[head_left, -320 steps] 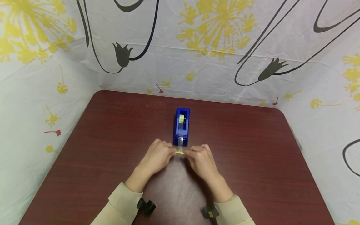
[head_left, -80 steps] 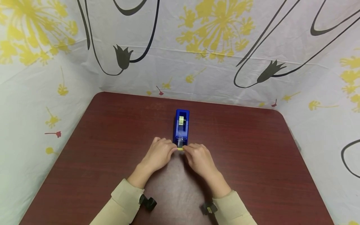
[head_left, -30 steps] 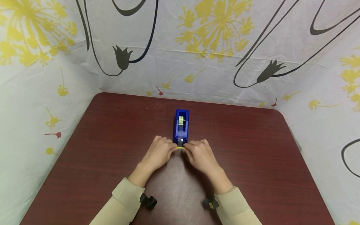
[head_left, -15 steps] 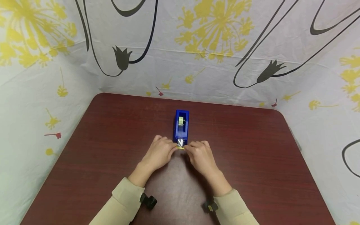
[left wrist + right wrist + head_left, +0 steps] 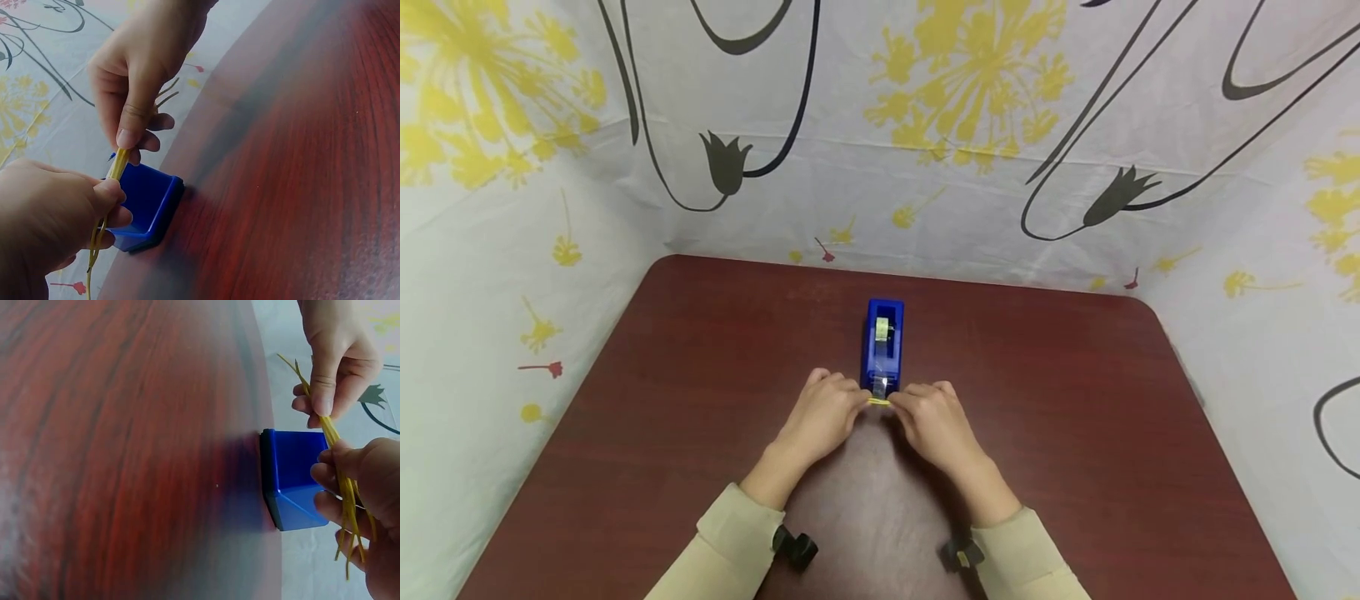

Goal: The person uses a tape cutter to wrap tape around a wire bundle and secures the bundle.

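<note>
Both hands meet at the near end of a blue tape dispenser [image 5: 883, 350], which has a roll of clear tape [image 5: 882, 330] in it. Between them is a small bundle of thin yellow strands [image 5: 879, 402]. My left hand [image 5: 822, 420] pinches one end of the bundle and my right hand [image 5: 938, 423] pinches the other, thumbs close together. A strip of tape runs from the dispenser down to the bundle. In the right wrist view, loose ends of the yellow strands [image 5: 347, 487] fan out past the fingers. Whether the tape sticks to them cannot be told.
The dispenser stands on a dark red wooden table [image 5: 1037, 375]. A white cloth [image 5: 850, 167] with yellow and grey flower patterns hangs behind and at both sides. Small black devices are worn at the left wrist [image 5: 795, 548] and right wrist [image 5: 961, 554].
Compared with about eleven seconds ago, the hands and the yellow bundle are closer to the dispenser, with a shorter stretch of tape between. Both hands still pinch the bundle; the head view has tilted slightly.
</note>
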`<action>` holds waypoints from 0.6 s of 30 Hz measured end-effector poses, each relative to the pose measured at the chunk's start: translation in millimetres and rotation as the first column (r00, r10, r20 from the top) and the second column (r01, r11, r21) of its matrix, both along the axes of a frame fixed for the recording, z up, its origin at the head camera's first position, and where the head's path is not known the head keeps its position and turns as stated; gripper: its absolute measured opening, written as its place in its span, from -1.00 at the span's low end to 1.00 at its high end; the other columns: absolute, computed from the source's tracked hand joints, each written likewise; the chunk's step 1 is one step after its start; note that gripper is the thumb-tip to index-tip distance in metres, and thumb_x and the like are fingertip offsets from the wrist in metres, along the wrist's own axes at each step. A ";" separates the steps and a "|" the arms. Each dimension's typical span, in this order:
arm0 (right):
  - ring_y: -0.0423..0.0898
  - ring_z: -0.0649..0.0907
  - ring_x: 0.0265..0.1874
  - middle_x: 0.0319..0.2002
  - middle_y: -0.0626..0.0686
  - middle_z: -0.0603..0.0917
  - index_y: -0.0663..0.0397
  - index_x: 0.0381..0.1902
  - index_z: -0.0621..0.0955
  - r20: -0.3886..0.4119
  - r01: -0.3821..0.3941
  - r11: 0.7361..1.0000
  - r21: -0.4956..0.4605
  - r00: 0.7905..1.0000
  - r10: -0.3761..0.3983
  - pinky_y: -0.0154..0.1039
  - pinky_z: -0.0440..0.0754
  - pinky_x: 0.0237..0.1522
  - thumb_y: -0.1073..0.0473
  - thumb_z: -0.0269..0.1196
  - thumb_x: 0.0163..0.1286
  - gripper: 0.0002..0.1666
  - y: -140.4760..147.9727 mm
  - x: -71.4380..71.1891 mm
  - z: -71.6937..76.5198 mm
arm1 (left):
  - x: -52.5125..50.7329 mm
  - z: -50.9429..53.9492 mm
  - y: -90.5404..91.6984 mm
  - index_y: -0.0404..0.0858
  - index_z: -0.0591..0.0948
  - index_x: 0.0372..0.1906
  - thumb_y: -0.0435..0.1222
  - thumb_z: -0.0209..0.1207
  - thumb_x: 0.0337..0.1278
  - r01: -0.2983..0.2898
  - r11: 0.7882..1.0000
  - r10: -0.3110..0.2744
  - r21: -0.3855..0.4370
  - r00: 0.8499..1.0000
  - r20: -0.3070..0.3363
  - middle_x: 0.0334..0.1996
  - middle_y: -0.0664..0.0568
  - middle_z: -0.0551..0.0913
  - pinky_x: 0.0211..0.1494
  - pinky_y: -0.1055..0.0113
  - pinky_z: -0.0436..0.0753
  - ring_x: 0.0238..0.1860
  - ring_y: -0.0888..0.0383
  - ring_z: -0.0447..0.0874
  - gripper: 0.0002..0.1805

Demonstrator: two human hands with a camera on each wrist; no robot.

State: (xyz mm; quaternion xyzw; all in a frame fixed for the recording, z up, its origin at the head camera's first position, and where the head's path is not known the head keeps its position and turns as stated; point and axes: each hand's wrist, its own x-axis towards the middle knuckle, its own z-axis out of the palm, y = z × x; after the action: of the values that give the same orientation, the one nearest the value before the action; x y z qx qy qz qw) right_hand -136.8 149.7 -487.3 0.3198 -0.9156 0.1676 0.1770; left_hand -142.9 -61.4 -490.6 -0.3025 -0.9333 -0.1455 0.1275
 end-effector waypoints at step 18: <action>-0.06 0.71 -0.40 -0.38 -0.02 0.75 0.10 -0.20 0.78 0.005 -0.010 0.998 -0.062 1.000 0.010 -0.05 0.48 -0.17 0.21 0.36 0.32 -0.87 0.7 0.0 -4.1 | -0.4 0.5 -0.6 -0.10 0.81 -0.14 -0.21 0.33 0.28 -0.014 0.999 0.015 -0.034 1.000 0.024 -0.37 0.16 0.73 -0.02 0.18 0.40 -0.33 0.15 0.61 -0.87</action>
State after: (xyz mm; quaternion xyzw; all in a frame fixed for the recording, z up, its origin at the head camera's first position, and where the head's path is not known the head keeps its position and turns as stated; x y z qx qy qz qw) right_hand -136.8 150.4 -491.4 0.3183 -0.9089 0.1975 0.1833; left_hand -143.3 -62.0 -490.0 -0.2961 -0.9393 -0.1325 0.1120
